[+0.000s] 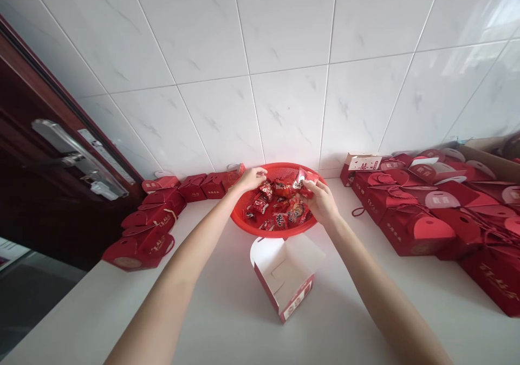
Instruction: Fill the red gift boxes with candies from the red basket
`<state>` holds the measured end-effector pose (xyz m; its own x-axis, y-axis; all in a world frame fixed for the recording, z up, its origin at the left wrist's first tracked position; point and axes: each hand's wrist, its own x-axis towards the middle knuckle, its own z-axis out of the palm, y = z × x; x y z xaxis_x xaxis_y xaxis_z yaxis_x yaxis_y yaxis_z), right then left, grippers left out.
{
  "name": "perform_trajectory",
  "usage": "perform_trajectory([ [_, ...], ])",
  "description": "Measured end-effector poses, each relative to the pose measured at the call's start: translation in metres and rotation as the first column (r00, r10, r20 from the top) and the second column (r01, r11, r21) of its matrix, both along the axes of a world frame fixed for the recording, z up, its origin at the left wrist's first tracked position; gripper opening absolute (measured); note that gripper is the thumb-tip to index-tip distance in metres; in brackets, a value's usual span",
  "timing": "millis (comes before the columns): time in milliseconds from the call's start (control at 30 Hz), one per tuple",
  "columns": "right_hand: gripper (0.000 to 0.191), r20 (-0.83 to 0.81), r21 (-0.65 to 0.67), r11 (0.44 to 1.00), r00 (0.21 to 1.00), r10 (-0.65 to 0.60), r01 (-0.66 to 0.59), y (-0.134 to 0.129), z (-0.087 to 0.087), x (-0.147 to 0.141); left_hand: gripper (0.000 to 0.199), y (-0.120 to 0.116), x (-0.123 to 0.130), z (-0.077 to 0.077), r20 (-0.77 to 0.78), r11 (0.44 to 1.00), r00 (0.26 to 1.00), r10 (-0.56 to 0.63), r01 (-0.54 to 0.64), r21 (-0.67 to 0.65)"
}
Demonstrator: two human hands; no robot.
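A red plastic basket stands against the tiled wall with several red-wrapped snack packets in it. Over its left rim is my left hand, its fingers curled together; whatever they may hold is too small to make out. My right hand is at the basket's right side, thumb and fingers closed on a red and white snack packet. In front of the basket sits a small carton with its flaps up, white inside and red outside, nothing visible in it.
Closed red gift boxes line the left and back of the white table. More red boxes crowd the right side, some with cord handles. A brown cardboard box is at far right, a dark door at left.
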<state>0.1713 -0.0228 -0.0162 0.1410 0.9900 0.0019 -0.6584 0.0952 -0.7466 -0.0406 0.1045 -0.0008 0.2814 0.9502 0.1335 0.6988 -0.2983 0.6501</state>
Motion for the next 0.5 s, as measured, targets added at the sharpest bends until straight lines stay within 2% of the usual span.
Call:
perform_trajectory([
  [200, 0.013, -0.137, -0.061, 0.994, 0.985, -0.101, 0.093, 0.004, 0.000, 0.002, 0.047, -0.004, 0.019, -0.007, -0.181, 0.975, 0.961, -0.209, 0.192, -0.107],
  [367, 0.011, -0.154, -0.112, 0.991, 0.983, -0.095, 0.078, 0.007, 0.000, 0.002, 0.025, -0.009, 0.015, -0.005, -0.331, 0.949, 0.903, -0.275, 0.198, -0.247],
  [500, 0.010, -0.162, -0.114, 0.992, 0.984, -0.069, 0.050, 0.007, -0.001, 0.002, 0.013, -0.015, 0.007, 0.003, -0.449, 0.900, 0.818, -0.360, 0.179, -0.396],
])
